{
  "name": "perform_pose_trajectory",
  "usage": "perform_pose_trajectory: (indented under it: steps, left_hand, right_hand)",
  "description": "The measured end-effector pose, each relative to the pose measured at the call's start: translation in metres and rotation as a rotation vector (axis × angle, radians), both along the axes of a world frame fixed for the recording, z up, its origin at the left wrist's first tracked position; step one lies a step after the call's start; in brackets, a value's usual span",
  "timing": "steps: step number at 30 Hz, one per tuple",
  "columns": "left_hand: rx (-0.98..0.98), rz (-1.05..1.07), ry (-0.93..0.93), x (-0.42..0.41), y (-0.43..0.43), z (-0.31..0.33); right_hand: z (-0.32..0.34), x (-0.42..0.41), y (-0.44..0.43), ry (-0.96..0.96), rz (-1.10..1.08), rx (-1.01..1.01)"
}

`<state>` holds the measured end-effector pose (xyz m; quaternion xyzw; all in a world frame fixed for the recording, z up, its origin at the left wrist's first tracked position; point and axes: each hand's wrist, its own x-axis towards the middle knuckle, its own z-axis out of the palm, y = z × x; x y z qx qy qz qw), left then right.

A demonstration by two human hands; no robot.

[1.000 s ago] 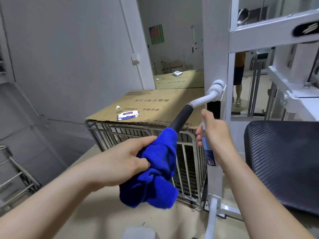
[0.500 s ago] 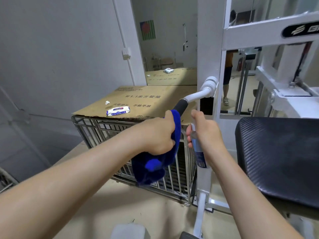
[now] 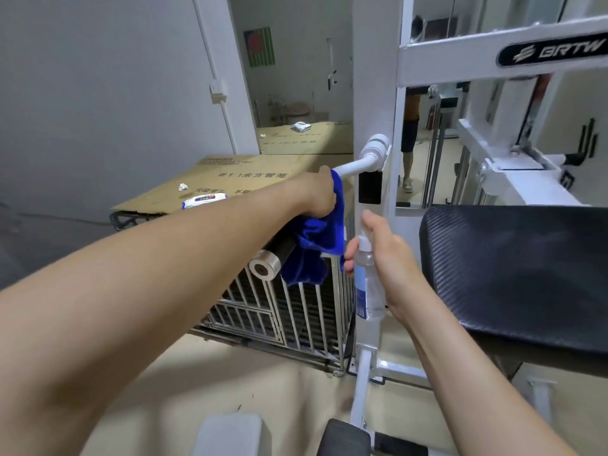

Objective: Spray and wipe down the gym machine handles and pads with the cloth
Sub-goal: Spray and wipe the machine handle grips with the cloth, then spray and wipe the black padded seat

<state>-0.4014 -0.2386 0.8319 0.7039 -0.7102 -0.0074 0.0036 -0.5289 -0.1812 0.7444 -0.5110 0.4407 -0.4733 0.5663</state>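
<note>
Blue cloth wrapped on machine handle, left hand gripping it up near the white bend
Handle runs from white frame down to black grip with silver end cap; cloth tail hangs just right of the grip, in front of metal cage. Right hand closed around clear spray bottle, upright, just beside cloth. Black pad at right, untouched. Wipes pack on cardboard over cage
</note>
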Motion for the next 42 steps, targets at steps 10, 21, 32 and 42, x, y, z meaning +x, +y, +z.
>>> perform_pose_trajectory:
  steps: [10, 21, 32, 42]
  left_hand:
    - [-0.281, 0.079, -0.022, 0.026, 0.127, -0.03]
    - [-0.479, 0.165, 0.058, -0.052, 0.21, -0.033]
    - [-0.38, 0.375, 1.265, -0.131, 0.167, -0.082]
    - [-0.211, 0.129, 1.713, -0.103, 0.156, -0.084]
  right_hand:
    - [0.01, 0.002, 0.043, -0.008, 0.163, -0.048]
    - [-0.031, -0.147, 0.081, 0.327, 0.064, -0.142]
    - [-0.036, -0.197, 0.092, 0.426, 0.013, -0.059]
    - [0.001, -0.198, 0.053, 0.724, 0.016, -0.211]
